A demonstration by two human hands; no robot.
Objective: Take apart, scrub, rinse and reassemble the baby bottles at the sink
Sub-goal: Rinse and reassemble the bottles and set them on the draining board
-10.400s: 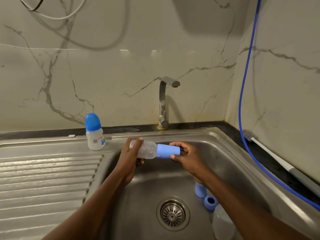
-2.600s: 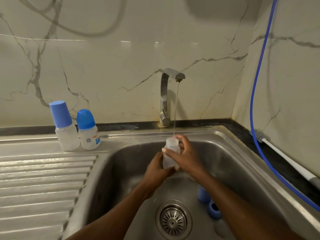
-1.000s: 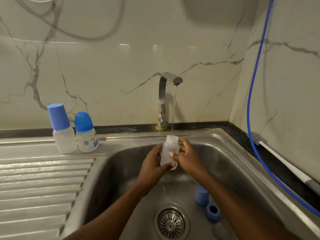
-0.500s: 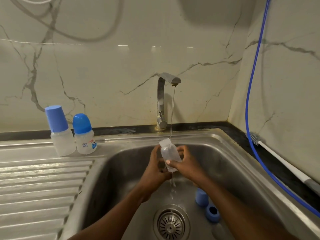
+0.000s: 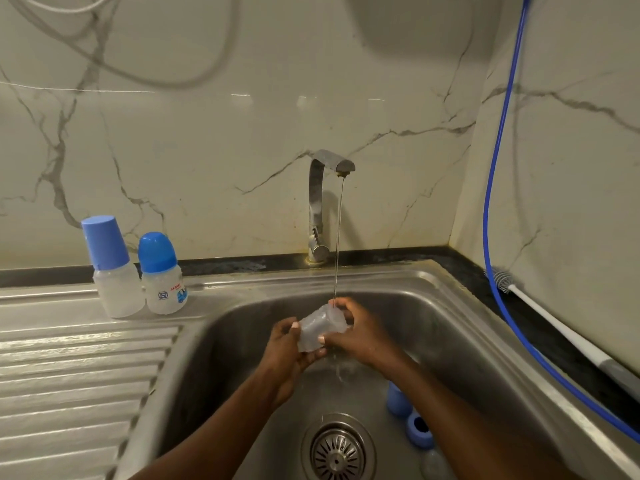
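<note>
I have both hands over the sink [image 5: 460, 306], holding the bare bottle [image 5: 320, 327] under the tap [image 5: 320, 202]. The bottle is tilted, its open end up toward the right, and the thin stream of water [image 5: 338, 237] lands at that upper end, then runs off below the hands into the basin. My left hand [image 5: 287, 358] cups the bottle's lower end from the left and beneath, its grip closed on the bottle with the thumb laid across the front. My right hand [image 5: 360, 334] wraps the upper end from the right, its grip also closed on the bottle, thumb tip pressed to the clear wall.

On the basin floor, right of the drain [image 5: 337, 452], lie a blue cap [image 5: 398, 400] and a blue ring [image 5: 419, 429] just beside it; a pale rounded piece [image 5: 434, 464] lies below them, too dim for me to tell what it is.

On the counter [image 5: 69, 375] to the left, by the sink's back corner, stand two capped bottles side by side, upright: a taller bottle [image 5: 114, 268] with a flat-topped blue cap, and a printed bottle [image 5: 162, 275] with a domed blue cap.

A brush [image 5: 554, 327] lies on the dark ledge at the right, its bristle head toward the wall, and a blue hose [image 5: 491, 168] hangs down the wall and runs alongside it.
</note>
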